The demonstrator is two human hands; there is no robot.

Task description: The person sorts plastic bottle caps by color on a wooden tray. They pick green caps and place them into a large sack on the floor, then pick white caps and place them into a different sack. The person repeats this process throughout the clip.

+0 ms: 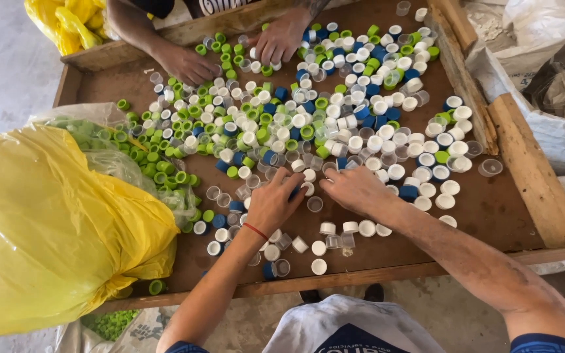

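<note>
We're sorting small plastic bottle caps (308, 124) spread over the brown wooden tray (492, 209): left hand (274, 202) curling onto a blue cap, right hand (356, 188) flat, fingers spread, seemingly gripping nothing. Next we'd judge: lifting cleanly.

A low wooden sorting table (524, 170) with raised plank edges stands on a grey concrete floor (8, 59). White sacks (544, 26) lie at its right side, under soft daylight.

Loose bottle caps (308, 124), white, green, blue, clear, scattered across wooden tray (492, 209)
</note>
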